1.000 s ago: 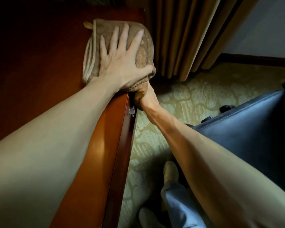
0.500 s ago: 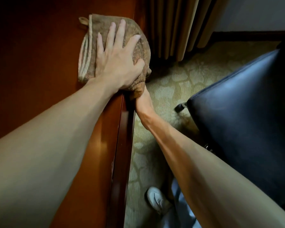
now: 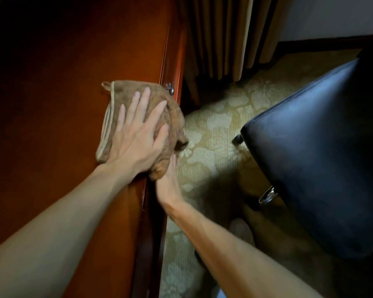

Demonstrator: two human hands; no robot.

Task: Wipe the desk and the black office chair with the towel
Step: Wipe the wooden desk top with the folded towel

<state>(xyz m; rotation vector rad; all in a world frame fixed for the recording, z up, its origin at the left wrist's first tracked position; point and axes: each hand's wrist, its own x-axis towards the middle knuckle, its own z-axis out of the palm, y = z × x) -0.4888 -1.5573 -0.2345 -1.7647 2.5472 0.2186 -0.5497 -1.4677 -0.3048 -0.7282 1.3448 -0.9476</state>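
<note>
A brown towel (image 3: 159,100) lies folded on the right edge of the reddish wooden desk (image 3: 52,104), one end drooping over the front. My left hand (image 3: 136,138) presses flat on top of it with fingers spread and straight. My right hand (image 3: 168,181) reaches up from below the desk edge and touches the hanging end; one digit shows straight, the others are hidden by the cloth. The black office chair (image 3: 321,158) stands to the right, apart from both hands.
A metal drawer knob (image 3: 169,88) sits on the desk front just beyond the towel. Tan curtains (image 3: 224,35) hang behind the desk. Patterned carpet (image 3: 213,125) lies between desk and chair. A chair caster (image 3: 237,139) and a chrome part (image 3: 267,194) show under the seat.
Both hands and the towel have slid toward me along the desk's right edge, uncovering the drawer knob. The chair now fills more of the right side.
</note>
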